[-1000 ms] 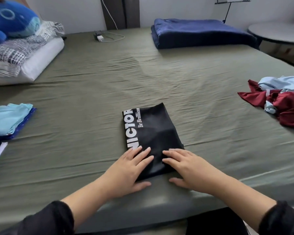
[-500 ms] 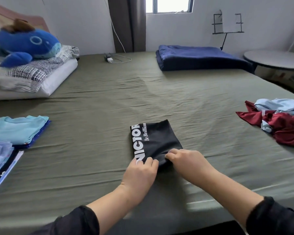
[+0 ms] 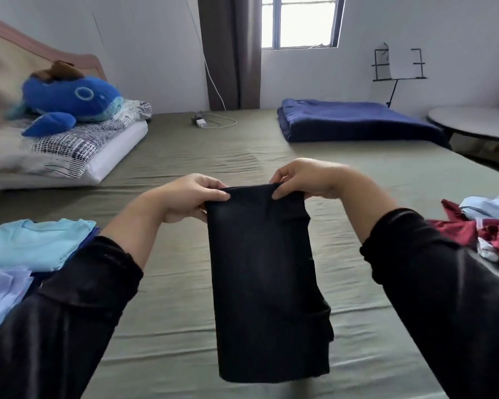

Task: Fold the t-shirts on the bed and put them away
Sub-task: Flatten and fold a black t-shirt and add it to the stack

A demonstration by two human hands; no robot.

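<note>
A folded black t-shirt (image 3: 265,272) hangs in the air above the olive-green bed (image 3: 357,180), held by its top edge. My left hand (image 3: 185,197) pinches its top left corner and my right hand (image 3: 308,177) pinches its top right corner. The shirt's plain side faces me; its white lettering is hidden. A stack of folded light blue t-shirts (image 3: 32,249) lies at the bed's left edge. A loose heap of dark red and pale blue t-shirts (image 3: 484,228) lies at the right edge.
Pillows (image 3: 69,151) with a blue plush whale (image 3: 69,102) sit at the far left by the headboard. A folded navy blanket (image 3: 355,122) lies at the far right, a charger with its cable (image 3: 205,122) beside the curtain. A round grey table (image 3: 476,122) stands right of the bed.
The black t-shirt lay flat on the bed under my hands; both hands gripped its near edge and lifted it, so it now hangs upright in front of me.
</note>
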